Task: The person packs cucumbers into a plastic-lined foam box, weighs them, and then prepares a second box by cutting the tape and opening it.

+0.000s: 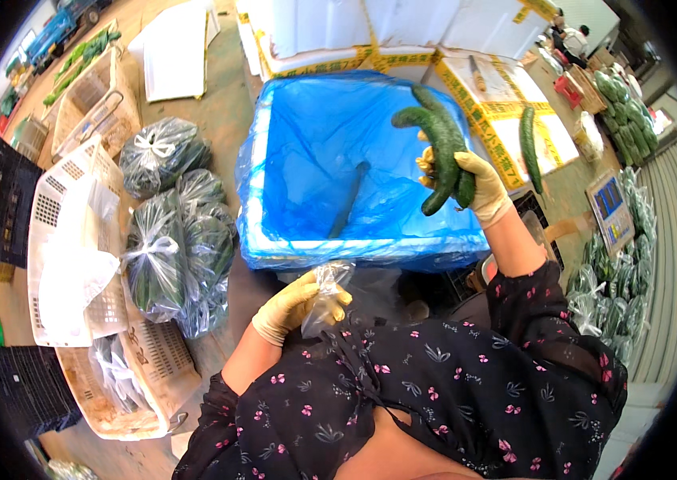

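My gloved right hand (484,188) is closed around a couple of curved green cucumbers (441,148), raised over the right side of a foam box (257,172) lined with blue plastic film. In front of the box's near edge, my gloved left hand (290,306) grips a clear plastic bag (330,294) by its upper part; the bag's lower part is hard to make out. A single cucumber (349,200) lies inside the blue-lined box. Another cucumber (529,148) rests to the right, on a white foam lid with yellow tape.
Filled bags of cucumbers (158,256) lie left of the box, beside plastic crates (46,208). A knife (477,74) lies on the taped foam box (506,96). A scale (612,212) stands at right near several bagged cucumbers (618,280). People (574,42) are far right.
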Motion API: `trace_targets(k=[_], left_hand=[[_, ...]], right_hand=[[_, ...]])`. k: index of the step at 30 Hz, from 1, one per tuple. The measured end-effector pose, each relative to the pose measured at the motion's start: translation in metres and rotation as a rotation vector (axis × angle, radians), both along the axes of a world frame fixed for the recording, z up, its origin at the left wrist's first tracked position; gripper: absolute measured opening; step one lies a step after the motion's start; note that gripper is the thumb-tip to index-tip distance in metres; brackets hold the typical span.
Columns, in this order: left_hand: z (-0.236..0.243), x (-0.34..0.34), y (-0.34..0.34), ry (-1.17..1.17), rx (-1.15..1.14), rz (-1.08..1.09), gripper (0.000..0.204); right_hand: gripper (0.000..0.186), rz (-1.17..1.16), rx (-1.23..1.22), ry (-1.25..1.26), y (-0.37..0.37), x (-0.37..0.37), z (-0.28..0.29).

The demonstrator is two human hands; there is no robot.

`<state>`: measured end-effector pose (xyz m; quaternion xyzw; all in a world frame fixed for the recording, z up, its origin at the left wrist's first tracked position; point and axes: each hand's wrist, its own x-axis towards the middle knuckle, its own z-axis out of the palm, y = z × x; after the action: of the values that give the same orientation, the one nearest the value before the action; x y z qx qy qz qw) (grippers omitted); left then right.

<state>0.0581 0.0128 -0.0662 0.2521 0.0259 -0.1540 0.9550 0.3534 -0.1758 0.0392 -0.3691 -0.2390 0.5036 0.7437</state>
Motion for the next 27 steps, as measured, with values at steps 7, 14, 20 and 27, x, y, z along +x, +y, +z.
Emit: trace_targets(k=[7,14,20,27], left_hand=[[0.029,-0.009,-0.023,-0.072,0.038,-0.078,0.071],[0.122,0.004,-0.066,-0.214,0.047,0.019,0.075],[0.179,-0.011,-0.069,-0.326,0.190,0.185,0.078],[0.199,-0.035,-0.049,-0.351,0.052,0.227,0.066]], right_hand=[[0.082,-0.183,0.316,-0.138,-0.047,-0.093,0.055],[0.064,-0.281,0.343,0.014,-0.070,-0.153,0.020],[0.052,-0.290,0.207,-0.282,-0.035,-0.209,0.022],[0.052,-0.190,-0.162,-1.067,0.010,-0.232,-0.080]])
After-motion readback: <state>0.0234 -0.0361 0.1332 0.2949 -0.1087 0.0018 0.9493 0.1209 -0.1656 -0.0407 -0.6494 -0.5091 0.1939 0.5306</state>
